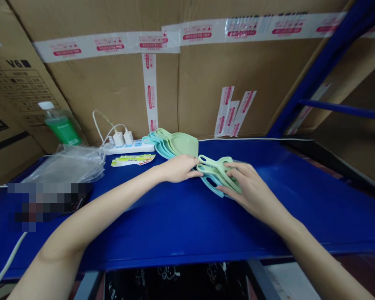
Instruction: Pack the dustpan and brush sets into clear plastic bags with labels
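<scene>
A fan of light green and pale blue plastic scoops lies on the blue shelf, bowls toward the cardboard wall and handles pointing at me. My left hand rests on the scoops where the bowls meet the handles, fingers curled down onto them. My right hand is closed over the handle ends, with green handles above and a blue one beneath its fingers.
A white power strip with plugged chargers sits at the back left, with printed labels in front of it. Clear plastic bags and a green bottle lie left. Taped cardboard boxes form the wall behind; a blue rack post rises right.
</scene>
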The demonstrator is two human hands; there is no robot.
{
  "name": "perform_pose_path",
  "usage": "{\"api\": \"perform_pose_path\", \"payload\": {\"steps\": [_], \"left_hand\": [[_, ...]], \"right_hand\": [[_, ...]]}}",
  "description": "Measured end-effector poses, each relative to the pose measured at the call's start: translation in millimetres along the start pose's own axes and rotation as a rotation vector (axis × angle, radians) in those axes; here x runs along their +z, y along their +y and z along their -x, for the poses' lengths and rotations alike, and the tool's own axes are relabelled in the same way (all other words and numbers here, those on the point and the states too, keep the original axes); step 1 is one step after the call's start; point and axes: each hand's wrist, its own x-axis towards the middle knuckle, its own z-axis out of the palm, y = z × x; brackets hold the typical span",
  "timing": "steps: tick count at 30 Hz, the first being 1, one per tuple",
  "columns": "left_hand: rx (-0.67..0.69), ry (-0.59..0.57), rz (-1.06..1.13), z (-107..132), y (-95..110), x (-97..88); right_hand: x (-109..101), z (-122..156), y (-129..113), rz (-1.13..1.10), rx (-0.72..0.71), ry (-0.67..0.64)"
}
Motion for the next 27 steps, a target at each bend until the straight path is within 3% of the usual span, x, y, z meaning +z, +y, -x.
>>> {"api": "perform_pose_path", "payload": {"steps": [12,27], "left_hand": [[-0.135,0.146,0.274,0.7,-8.8,20.0],[-0.253,0.285,0.433,8.9,-11.9,34.9]], "right_hand": [[6.0,-10.4,-11.4,0.313,-0.038,-0.074],[6.9,-17.0,-20.6,0.341,-0.095,-0.045]]}}
